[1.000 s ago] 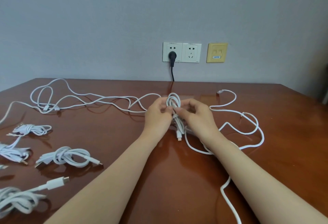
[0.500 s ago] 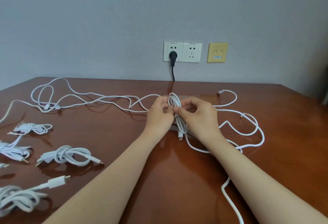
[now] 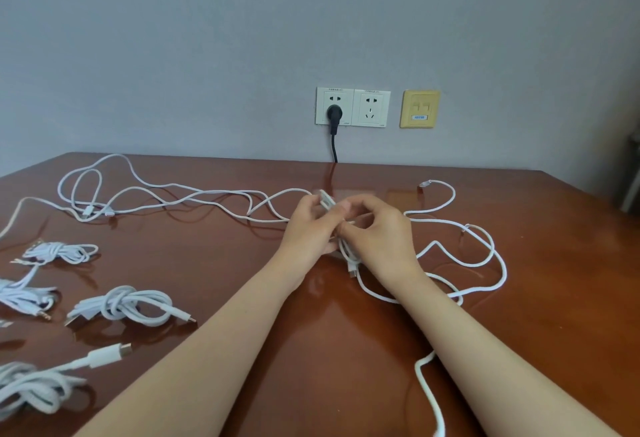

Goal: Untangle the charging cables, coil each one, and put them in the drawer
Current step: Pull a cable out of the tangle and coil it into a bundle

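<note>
Both hands meet mid-surface on one white cable (image 3: pixel 347 253), smooth and round, partly wound into a narrow elongated bundle of several loops. Left hand (image 3: pixel 306 229) has its fingers curled round the bundle's upper part; right hand (image 3: pixel 382 234) pinches it with thumb and forefinger right beside the left. Loop tops stick out above the left fingers; a small metal-tipped connector hangs out below, close to the surface (image 3: pixel 242 263), which is glossy reddish-brown wood, reflective. Loose strands (image 3: pixel 498 263) of thin white cable sprawl in open curves right of the hands, one run heading to the near edge; can't tell which of them belong to the held cable. Far left there's a tangle (image 3: pixel 156 191) of thin white strands crossing each other, two small connectors side by side at its left end; cable count in it unclear. Coiled bundles (image 3: pixel 124 305) at near left: four, all white. The one pointed at is thicker, wrapped round itself, with plug tips poking out; the farthest is thinner; one is cut off by the left edge; the nearest has a white connector lying out straight. Wall (image 3: pixel 207 56) is matte grey; two white square sockets (image 3: pixel 370 107) sit side by side, with one black plug (image 3: pixel 334 113) in the left one, its cord dropping behind the surface; one yellowish plate (image 3: pixel 419 109) just to their right.
</note>
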The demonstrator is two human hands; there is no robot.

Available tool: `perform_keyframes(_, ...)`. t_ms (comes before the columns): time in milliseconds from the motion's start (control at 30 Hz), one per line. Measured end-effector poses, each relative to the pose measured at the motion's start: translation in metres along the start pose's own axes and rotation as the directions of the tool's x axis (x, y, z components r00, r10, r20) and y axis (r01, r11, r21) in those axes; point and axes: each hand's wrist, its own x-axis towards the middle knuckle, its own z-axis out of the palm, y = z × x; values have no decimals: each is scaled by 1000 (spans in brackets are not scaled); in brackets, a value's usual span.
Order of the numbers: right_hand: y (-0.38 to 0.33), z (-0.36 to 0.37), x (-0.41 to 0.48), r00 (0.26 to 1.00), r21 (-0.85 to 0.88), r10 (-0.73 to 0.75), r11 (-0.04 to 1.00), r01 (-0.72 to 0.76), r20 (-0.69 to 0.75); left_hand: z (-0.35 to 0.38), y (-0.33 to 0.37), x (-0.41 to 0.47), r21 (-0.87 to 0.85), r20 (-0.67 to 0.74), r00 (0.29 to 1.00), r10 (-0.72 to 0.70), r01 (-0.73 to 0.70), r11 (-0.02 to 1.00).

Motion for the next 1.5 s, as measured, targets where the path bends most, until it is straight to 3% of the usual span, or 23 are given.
perform_keyframes(167, 0, 2, -4, 994, 40, -43, 998, 40, 100, -3, 12, 1, -202, -139, 989, -48, 19, 979)
perform_keyframes(400, -4, 3, -8, 967, 64, -10, 998, -6, 256, -20, 21, -3, -311, -249, 968, -18, -63, 948)
perform_keyframes(500, -5, 3, -9, 971, 80, -16, 997, -4, 239, -21, 21, -7, -334, -195, 981, 0, -67, 940)
perform_keyframes(700, -12, -4, -10, 976, 95, -22, 995, 2, 218, -15, 25, -17, -416, 57, 998, 25, 1, 909)
perform_keyframes(933, -7, 0, -7, 983, 153, -34, 988, 7, 180, -18, 27, -16, -474, 101, 995, -15, 61, 879)
perform_keyframes(1067, -5, -1, -5, 993, 197, -21, 980, -2, 115, -21, 26, -14, -469, 34, 996, -83, 90, 879)
perform_keyframes(1133, -4, -1, -4, 994, 186, -10, 983, -9, 105, -22, 27, -11, -415, -63, 996, -58, 27, 909)
perform_keyframes(1167, -3, -1, -3, 994, 181, -4, 983, -16, 107, -24, 26, -10, -266, -149, 989, 20, -59, 962)
perform_keyframes(1200, -2, 0, -3, 994, 176, 1, 984, -21, 111, -27, 24, -9, -4, -219, 963, 160, -165, 986)
perform_keyframes(1233, -1, 0, -3, 993, 168, 5, 985, -24, 117, -30, 22, -10, 304, -212, 915, 344, -273, 913)
perform_keyframes(1300, -1, 0, -3, 992, 155, 7, 988, -26, 125, -32, 19, -14, 684, 23, 804, 594, -446, 577)
perform_keyframes(1400, -2, 0, -3, 993, 151, 18, 988, -36, 117, -30, 15, -17, 815, 348, 755, 555, -536, 219)
perform_keyframes(1500, -3, -1, -4, 994, 172, 65, 982, -80, 92, -32, 13, -15, 877, 395, 804, 445, -474, 79)
